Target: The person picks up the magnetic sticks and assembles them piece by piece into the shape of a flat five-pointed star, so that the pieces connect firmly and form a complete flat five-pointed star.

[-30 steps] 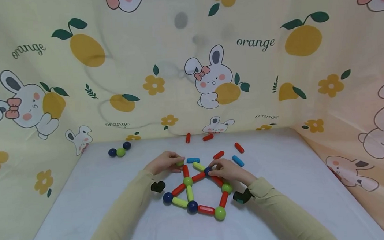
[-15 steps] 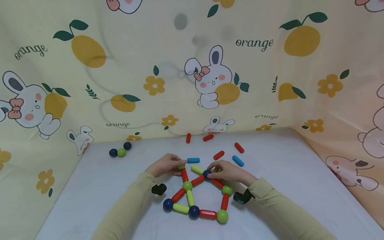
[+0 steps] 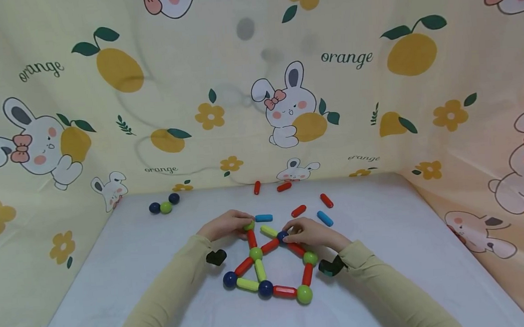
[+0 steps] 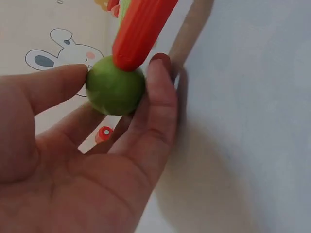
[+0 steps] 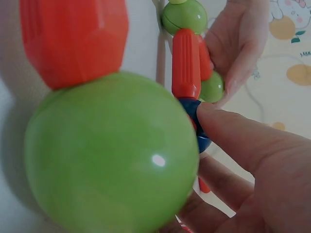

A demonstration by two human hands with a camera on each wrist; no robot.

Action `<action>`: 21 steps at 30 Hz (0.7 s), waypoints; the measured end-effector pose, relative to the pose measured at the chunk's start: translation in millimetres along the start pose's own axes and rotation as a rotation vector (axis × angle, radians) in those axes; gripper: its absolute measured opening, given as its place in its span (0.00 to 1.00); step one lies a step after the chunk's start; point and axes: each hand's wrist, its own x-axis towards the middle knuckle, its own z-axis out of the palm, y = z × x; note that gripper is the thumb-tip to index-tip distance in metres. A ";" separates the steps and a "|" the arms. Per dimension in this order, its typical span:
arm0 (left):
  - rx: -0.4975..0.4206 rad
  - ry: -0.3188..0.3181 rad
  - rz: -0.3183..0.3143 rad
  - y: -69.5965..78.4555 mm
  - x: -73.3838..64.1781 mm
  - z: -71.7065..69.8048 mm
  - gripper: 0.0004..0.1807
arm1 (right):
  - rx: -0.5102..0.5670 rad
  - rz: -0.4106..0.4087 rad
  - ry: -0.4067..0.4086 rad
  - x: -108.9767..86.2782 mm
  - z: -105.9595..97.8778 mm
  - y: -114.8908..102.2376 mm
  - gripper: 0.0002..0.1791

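My left hand (image 3: pixel 227 225) holds a green ball (image 4: pixel 114 90) between thumb and fingers. A red rod (image 4: pixel 143 34) is joined to that ball and leads to another green ball (image 3: pixel 256 254) of a ball-and-rod frame. With thumb and fingers, my right hand (image 3: pixel 313 233) pinches a dark blue ball (image 3: pixel 282 238) at the frame's far corner. From this ball a yellow-green rod (image 3: pixel 268 230) sticks out toward the left hand, its other end free. The frame has a triangle sharing a yellow-green rod (image 3: pixel 260 270) with a larger ring of red rods and balls.
Two dark blue balls and a green ball (image 3: pixel 166 207) sit at the far left of the white table (image 3: pixel 199 322). Beyond the hands lie a blue rod (image 3: pixel 264 218), another blue rod (image 3: pixel 325 218) and several red rods (image 3: pixel 298 211). A patterned curtain (image 3: pixel 220 76) encloses the table.
The frame has shifted slightly toward me, with the dark blue ball in the right hand and its yellow-green rod moving a little left. Both hands keep their holds.
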 end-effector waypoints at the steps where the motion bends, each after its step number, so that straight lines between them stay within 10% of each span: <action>1: -0.006 -0.007 0.004 0.1 -0.3 -0.7 0.21 | 0.002 0.000 -0.003 0.1 -0.2 0.1 0.18; 21: 0.030 0.039 0.016 -2.0 -4.1 -9.1 0.20 | -0.053 -0.015 -0.067 42.6 3.3 -39.8 0.13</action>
